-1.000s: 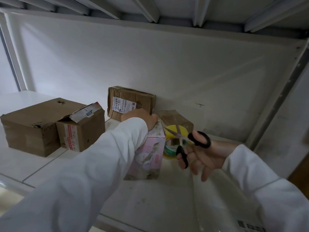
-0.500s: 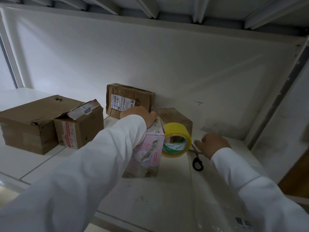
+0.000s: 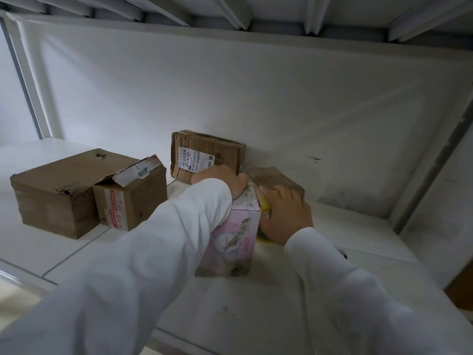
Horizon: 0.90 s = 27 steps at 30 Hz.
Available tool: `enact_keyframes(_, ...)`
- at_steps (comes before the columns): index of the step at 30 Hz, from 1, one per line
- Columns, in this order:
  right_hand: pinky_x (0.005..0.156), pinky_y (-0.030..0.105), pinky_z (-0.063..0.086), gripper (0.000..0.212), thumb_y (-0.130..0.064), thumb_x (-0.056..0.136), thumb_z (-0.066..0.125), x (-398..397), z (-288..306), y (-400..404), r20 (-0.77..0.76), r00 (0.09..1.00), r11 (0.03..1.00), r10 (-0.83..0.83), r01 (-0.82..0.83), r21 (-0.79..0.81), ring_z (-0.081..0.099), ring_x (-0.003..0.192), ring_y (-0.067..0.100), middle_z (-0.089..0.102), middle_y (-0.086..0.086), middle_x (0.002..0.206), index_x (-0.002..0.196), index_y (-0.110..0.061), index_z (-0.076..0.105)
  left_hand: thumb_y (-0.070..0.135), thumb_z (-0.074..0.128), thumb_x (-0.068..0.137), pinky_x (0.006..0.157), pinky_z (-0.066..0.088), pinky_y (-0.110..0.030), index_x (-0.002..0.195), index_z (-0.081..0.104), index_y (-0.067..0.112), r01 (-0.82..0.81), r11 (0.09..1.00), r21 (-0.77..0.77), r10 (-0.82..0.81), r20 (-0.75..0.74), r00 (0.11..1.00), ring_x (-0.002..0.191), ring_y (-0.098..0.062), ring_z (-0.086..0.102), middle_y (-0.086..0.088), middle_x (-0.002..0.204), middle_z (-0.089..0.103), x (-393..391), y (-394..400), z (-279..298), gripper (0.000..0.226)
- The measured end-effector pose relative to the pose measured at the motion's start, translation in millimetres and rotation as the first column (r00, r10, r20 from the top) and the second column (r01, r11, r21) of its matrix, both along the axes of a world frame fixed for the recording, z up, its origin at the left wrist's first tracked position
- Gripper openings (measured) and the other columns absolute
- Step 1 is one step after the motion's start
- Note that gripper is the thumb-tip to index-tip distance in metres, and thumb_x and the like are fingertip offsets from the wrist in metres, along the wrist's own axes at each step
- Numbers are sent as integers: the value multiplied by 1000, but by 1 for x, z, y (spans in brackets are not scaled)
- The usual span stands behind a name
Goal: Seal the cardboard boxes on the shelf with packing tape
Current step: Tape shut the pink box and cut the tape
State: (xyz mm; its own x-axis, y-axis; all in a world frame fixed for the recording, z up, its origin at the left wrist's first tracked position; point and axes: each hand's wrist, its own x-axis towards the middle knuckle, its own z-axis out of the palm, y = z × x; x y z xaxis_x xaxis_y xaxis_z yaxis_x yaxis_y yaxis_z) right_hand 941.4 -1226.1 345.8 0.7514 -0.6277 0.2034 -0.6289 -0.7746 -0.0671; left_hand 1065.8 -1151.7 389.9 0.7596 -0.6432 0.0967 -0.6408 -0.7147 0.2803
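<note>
Left hand [image 3: 225, 183] grips the top edge of the pink printed cardboard box [image 3: 231, 237] standing mid-shelf on the white metal shelf [image 3: 256, 311] — right hand [image 3: 285, 216] is curled around the yellow roll of packing tape [image 3: 265, 204] just beside it, with brown cardboard boxes behind and off to the left – one [image 3: 129, 194] with its flap up

Pink box [image 3: 231, 239] upright on shelf [image 3: 256, 316]; yellow tape roll [image 3: 265, 204] just beside; brown boxes [image 3: 207, 155] behind
</note>
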Motion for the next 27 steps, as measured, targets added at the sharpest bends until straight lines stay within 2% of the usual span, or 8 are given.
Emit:
enact_keyframes(3, 111, 45, 24, 56, -52, 96, 34, 0, 1, 1, 21, 1000, 999, -13, 12, 46, 19, 141, 29, 20, 2, 155, 147, -34, 21, 50, 30, 95, 77, 35, -30, 106, 61, 12, -1, 1000, -4, 1, -3, 1000, 103, -28, 56, -10, 114, 61, -1, 0, 0, 51)
enact_keyframes(6, 107, 44, 29, 50, -47, 98, 33, 3, 1, 3, 42, 999, 999, -25, 23, 48, 26, 137, 30, 27, 5, 151, 145, -32, 26, 50, 30, 95, 77, 35, -30, 106, 62, 12, -5, 1000, -7, 5, -2, 1000, 100, -27, 56, -10, 112, 61, -2, 0, 0, 51)
enact_keyframes(10, 106, 42, 31, 53, -46, 98, 35, 4, 0, 3, 20, 1000, 1000, -14, 14, -18, 26, 137, 30, 26, 7, 151, 147, -29, 22, 50, 30, 95, 77, 34, -29, 105, 62, 13, 3, 1000, -6, -3, 5, 1000, 98, -26, 56, -8, 111, 62, -3, 1, 0, 50)
enact_keyframes(14, 104, 42, 34, 54, -47, 96, 39, 1, -11, 3, 10, 1000, 1000, 10, -10, 12, 29, 135, 28, 28, 4, 149, 145, -29, 24, 50, 29, 95, 78, 35, -30, 98, 59, 14, 11, 1000, -22, -11, -15, 1000, 94, -26, 54, -9, 110, 62, 0, 4, 0, 46)
enact_keyframes(19, 100, 34, 37, 42, -35, 101, 29, -3, -24, -4, 124, 992, 1000, -25, 22, 19, 33, 133, 22, 31, 3, 148, 140, -24, 34, 49, 30, 95, 79, 35, -30, 110, 62, 13, -1, 999, -33, 1, -12, 1000, 104, -28, 56, -9, 114, 62, 0, 7, 1, 51)
enact_keyframes(24, 101, 40, 38, 52, -49, 98, 30, -8, -29, -9, 95, 995, 999, 8, -13, 51, 28, 135, 21, 26, -1, 150, 145, -29, 22, 48, 30, 96, 78, 34, -30, 105, 62, 13, 6, 1000, -23, -6, 8, 1000, 101, -27, 56, -9, 111, 61, -1, 4, 1, 49)
enact_keyframes(27, 99, 42, 40, 69, -65, 89, 34, -12, -32, -20, 84, 995, 995, -47, 39, 88, 31, 133, 25, 27, -1, 149, 147, -30, 17, 48, 30, 95, 78, 36, -31, 108, 61, 12, 14, 999, -29, -14, 3, 1000, 105, -29, 56, -10, 115, 61, 0, 5, 1, 49)
